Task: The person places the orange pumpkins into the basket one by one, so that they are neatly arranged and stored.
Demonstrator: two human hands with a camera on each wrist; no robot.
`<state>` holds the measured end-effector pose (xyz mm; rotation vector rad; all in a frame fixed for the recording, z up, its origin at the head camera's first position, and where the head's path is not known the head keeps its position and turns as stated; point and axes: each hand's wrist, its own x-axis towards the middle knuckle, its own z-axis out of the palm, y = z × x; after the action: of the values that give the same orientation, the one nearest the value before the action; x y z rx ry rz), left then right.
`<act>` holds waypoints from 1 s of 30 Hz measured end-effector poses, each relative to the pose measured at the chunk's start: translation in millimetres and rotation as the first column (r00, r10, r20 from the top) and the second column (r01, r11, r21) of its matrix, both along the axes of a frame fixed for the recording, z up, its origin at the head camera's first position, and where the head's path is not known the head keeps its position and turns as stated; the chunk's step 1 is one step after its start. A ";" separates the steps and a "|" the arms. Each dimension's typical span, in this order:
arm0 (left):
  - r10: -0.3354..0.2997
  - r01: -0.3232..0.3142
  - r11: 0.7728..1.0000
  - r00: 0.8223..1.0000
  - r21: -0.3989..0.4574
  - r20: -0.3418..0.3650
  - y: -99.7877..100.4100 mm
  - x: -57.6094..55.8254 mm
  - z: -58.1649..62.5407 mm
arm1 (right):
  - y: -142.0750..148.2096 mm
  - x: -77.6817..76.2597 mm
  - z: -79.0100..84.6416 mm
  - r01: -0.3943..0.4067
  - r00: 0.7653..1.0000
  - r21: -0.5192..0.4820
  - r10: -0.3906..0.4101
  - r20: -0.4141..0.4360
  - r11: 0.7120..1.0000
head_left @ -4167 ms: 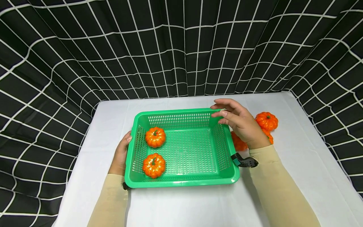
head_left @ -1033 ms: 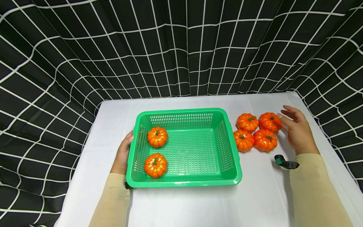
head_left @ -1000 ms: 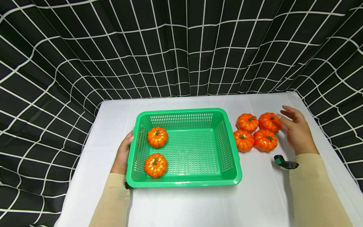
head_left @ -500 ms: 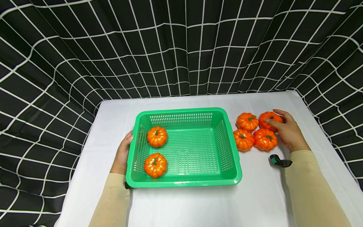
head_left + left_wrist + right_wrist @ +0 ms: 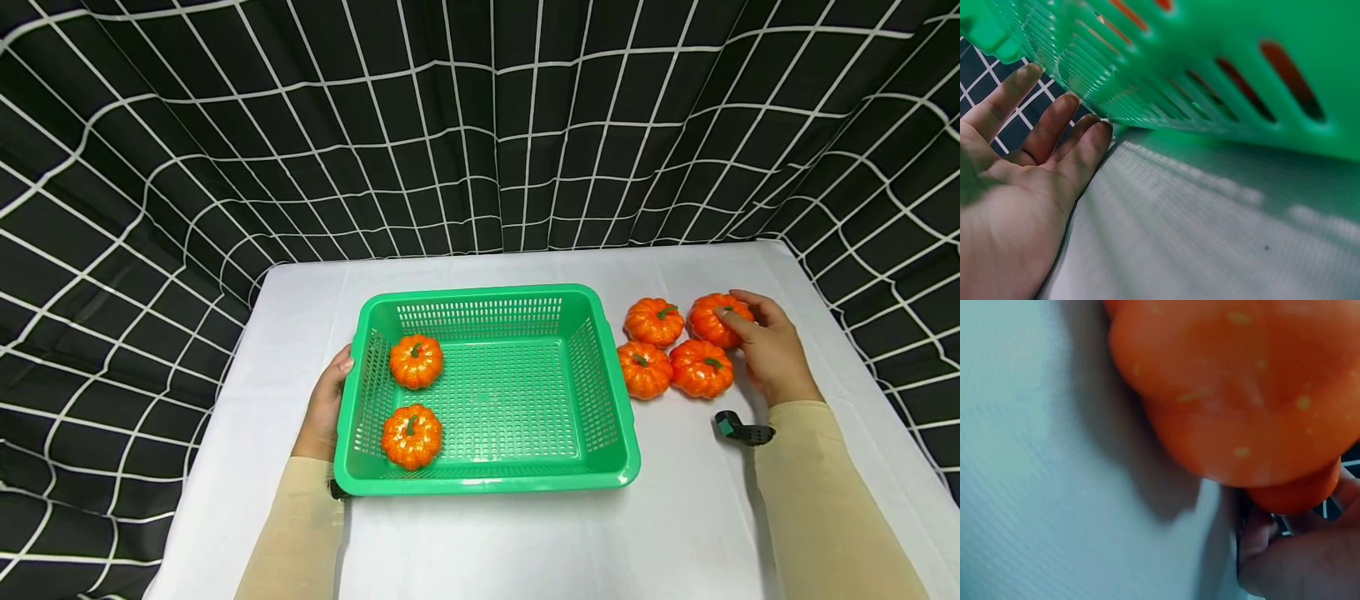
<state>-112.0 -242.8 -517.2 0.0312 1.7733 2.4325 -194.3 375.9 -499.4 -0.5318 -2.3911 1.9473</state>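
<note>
On the right of the head view, my right hand [image 5: 776, 354] grips the back right pumpkin [image 5: 712, 321], thumb on its top and fingers round its far side. Three more small orange pumpkins sit close by: one behind left [image 5: 654, 322], one front left [image 5: 644, 370] and one front right [image 5: 702, 369]. At the green plastic basket [image 5: 487, 485], my left hand [image 5: 324, 404] rests against the left wall. In the left wrist view that hand [image 5: 1022, 194] has loosely extended fingers with tips at the slotted wall. A large orange pumpkin [image 5: 1241, 394] fills the right wrist view, partly hiding the right hand [image 5: 1310, 556].
Inside the basket, along its left side, lie two pumpkins, one toward the back [image 5: 416, 362] and one toward the front [image 5: 412, 437]. A white cloth [image 5: 510, 542] covers the table. Black curtains [image 5: 420, 125] with white grid lines surround its back and sides.
My right hand has gone from the basket's far right corner to the pumpkin group and taken hold of the back right pumpkin, which has shifted slightly right. The left hand stays put.
</note>
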 end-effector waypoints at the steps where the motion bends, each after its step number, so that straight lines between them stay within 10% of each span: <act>1: 0.000 0.000 1.000 1.000 0.000 -0.002 -0.4 -0.4 -0.9 | 0.6 0.2 0.4 0.011 1.000 -0.033 -0.011 -0.009 0.999; 30: 0.020 -0.020 0.999 1.000 -0.031 -0.005 -0.1 -0.8 0.7 | -11.9 9.1 43.0 -0.076 0.992 0.043 0.080 -0.097 0.996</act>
<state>-112.7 -242.8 -516.5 0.0157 1.8215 2.4204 -185.2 364.0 -456.4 -0.3370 -2.4183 1.9027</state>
